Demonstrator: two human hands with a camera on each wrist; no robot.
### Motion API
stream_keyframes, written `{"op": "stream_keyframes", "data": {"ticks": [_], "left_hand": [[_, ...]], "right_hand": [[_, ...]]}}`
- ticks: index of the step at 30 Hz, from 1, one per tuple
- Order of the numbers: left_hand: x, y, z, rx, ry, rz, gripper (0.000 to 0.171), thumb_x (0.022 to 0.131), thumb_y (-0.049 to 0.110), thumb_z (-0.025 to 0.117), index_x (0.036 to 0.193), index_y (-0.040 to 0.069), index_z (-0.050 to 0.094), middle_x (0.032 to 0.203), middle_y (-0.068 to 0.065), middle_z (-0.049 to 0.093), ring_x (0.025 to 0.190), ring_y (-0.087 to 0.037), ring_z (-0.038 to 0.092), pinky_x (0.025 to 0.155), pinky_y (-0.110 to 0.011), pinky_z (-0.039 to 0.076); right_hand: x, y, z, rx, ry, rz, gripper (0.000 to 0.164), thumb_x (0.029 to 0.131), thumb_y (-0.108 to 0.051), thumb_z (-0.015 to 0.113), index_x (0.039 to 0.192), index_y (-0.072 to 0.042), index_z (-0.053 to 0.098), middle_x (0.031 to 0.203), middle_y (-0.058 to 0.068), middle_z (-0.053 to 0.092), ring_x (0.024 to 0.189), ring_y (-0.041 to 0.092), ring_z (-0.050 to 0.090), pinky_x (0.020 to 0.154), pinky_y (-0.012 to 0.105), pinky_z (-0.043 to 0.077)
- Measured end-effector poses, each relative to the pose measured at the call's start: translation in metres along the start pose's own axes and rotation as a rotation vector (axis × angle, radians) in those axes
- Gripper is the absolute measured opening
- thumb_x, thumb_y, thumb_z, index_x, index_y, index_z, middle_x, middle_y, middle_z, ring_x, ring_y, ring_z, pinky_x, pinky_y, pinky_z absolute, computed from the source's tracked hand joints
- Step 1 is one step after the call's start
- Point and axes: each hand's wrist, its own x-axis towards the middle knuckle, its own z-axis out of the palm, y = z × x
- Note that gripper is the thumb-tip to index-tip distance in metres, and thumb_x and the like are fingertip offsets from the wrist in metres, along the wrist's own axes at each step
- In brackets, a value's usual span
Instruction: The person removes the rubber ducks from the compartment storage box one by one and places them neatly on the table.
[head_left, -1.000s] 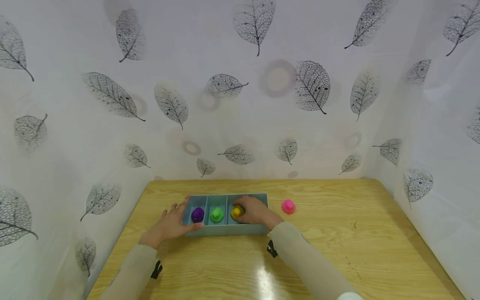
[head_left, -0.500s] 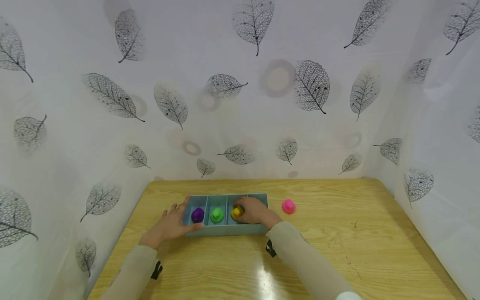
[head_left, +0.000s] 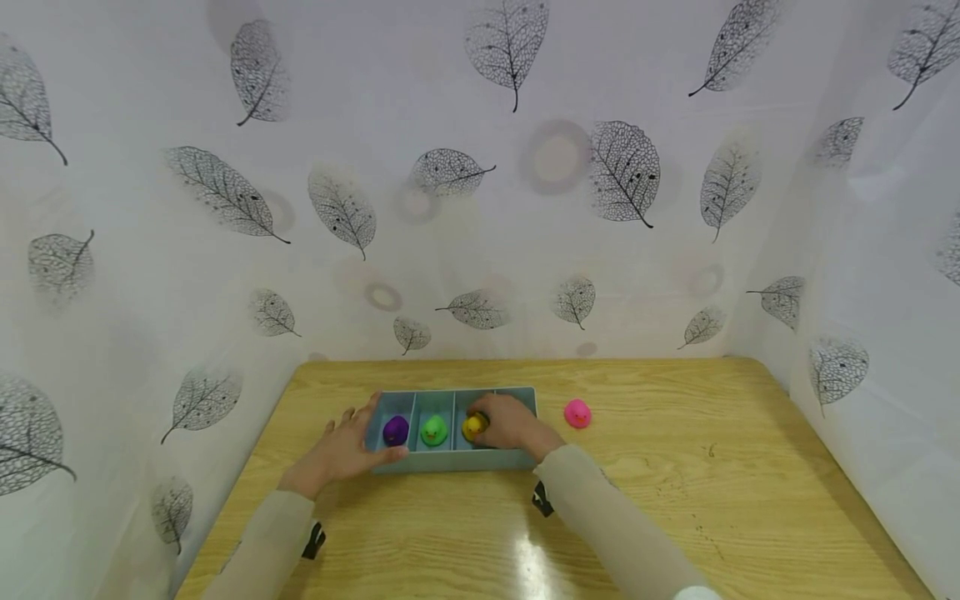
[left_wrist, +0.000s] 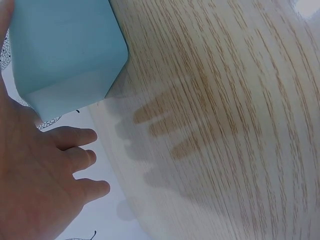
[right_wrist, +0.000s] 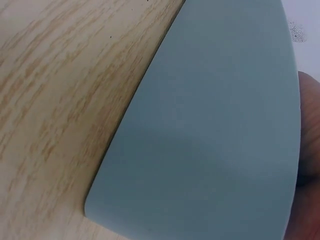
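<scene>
A pale blue divided box (head_left: 420, 461) stands on the wooden table, its compartments in a row. My left hand (head_left: 337, 446) holds its left end between thumb and index finger; the left wrist view shows the other fingers sticking out free. My right hand (head_left: 510, 423) reaches into the third compartment from the left and pinches a yellow rubber duck (head_left: 473, 427), partly covered by the fingers. A purple rubber duck (head_left: 395, 431) sits in the leftmost compartment, and a green one (head_left: 433, 431) in the second. The box wall (right_wrist: 200, 130) hides most of the right hand in the right wrist view.
To the right of the box, a pink rubber duck (head_left: 577, 413) sits on the table (head_left: 675, 483). White sheeting (head_left: 480, 250) printed with dark leaves surrounds the table's back and sides.
</scene>
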Motion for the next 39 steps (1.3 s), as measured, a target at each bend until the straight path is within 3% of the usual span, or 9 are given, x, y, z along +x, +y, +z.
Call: {"op": "stream_keyframes", "data": {"ticks": [19, 34, 39], "left_hand": [[0.002, -0.004, 0.002, 0.001, -0.002, -0.004, 0.124, 0.088, 0.078, 0.064, 0.171, 0.012, -0.001, 0.167, -0.03, 0.031, 0.157, -0.06, 0.015, 0.123, -0.08, 0.008], [0.002, -0.002, 0.003, 0.017, -0.001, 0.006, 0.124, 0.089, 0.078, 0.064, 0.171, 0.011, 0.0, 0.166, -0.032, 0.032, 0.156, -0.061, 0.017, 0.122, -0.081, 0.01], [0.002, -0.003, 0.003, 0.017, 0.003, 0.004, 0.123, 0.089, 0.076, 0.065, 0.171, 0.011, 0.001, 0.167, -0.032, 0.031, 0.156, -0.06, 0.017, 0.122, -0.081, 0.01]], "right_hand": [[-0.003, 0.001, -0.002, 0.042, 0.016, -0.028, 0.04, 0.087, -0.016, 0.082, 0.125, -0.004, 0.075, 0.127, 0.014, 0.074, 0.122, 0.034, 0.067, 0.11, 0.05, 0.053], [-0.009, 0.002, -0.009, 0.046, 0.07, -0.089, 0.042, 0.085, -0.015, 0.083, 0.124, -0.002, 0.076, 0.125, 0.014, 0.077, 0.124, 0.035, 0.068, 0.121, 0.057, 0.04], [-0.012, 0.0, -0.016, 0.093, 0.08, -0.081, 0.045, 0.085, -0.015, 0.083, 0.127, -0.003, 0.075, 0.128, 0.014, 0.076, 0.121, 0.035, 0.067, 0.113, 0.055, 0.045]]}}
